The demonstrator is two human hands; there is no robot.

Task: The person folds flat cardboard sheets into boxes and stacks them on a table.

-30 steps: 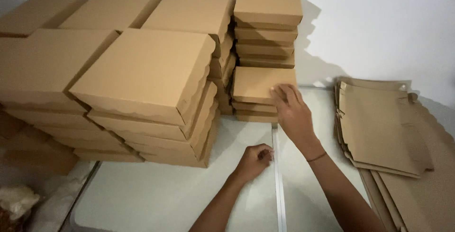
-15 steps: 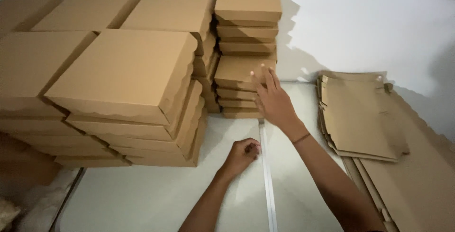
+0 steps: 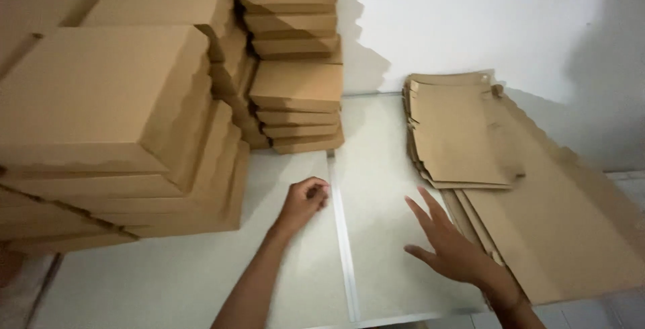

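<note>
Your left hand (image 3: 304, 199) rests on the pale tabletop (image 3: 168, 282) with its fingers curled into a loose fist, holding nothing, knuckles just beside the white seam strip (image 3: 342, 235) that runs down the middle of the surface. Your right hand (image 3: 451, 248) hovers low over the right half of the table, palm down, fingers spread wide and empty, pointing up and left. Its wrist sits at the edge of the flat cardboard sheets (image 3: 564, 228), which lie to your right and hang partly over the table's side.

Nearest your right hand's fingertips is the pile of unfolded box blanks (image 3: 457, 134), flat brown cutouts with notched tabs, stacked unevenly against the white wall (image 3: 484, 20). Nothing lies between the hand and that pile.

Behind your left hand stands a small stack of folded boxes (image 3: 295, 87), shallow, lidded, matte brown, with the lower ones shifted slightly forward. To its left, a much larger stack of folded boxes (image 3: 114, 120) fills that side of the table, its near corner close to your left forearm. All the cardboard is plain, unprinted and smooth-faced.
</note>
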